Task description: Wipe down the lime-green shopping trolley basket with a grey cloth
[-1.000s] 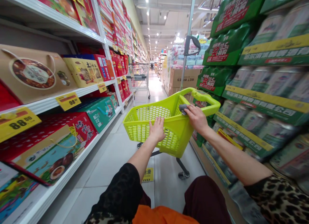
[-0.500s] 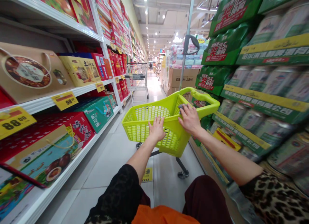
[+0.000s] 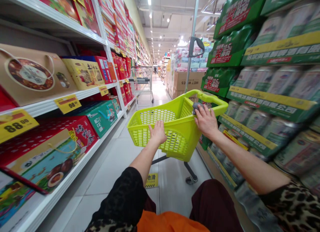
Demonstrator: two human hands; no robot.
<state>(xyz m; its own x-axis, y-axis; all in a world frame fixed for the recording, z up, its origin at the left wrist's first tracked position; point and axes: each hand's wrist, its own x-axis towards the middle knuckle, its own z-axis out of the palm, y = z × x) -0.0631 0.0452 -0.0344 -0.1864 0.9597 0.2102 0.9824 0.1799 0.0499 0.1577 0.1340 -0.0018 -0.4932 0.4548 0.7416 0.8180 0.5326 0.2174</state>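
Note:
In front of me stands a bright green plastic shopping cart with perforated basket walls, turned sideways in the aisle. My left hand is laid over the near rim of the basket, left of its middle, with fingers reaching over the edge. A small grey cloth is pressed under the fingertips of my right hand, against the rim near the handle. Part of the cloth is hidden by the fingers. The cart's moulded handle is just to the right of that hand.
Shelves with boxed gift packs line the left side. Stacked beer cans rise close on the right. Farther ahead stand a wire shopping cart, cartons and a metal pole with a black handle. A yellow floor sign is beneath.
My right hand has slid right along the rim toward the handle, with the grey cloth under it. My left hand has shifted slightly left on the rim.

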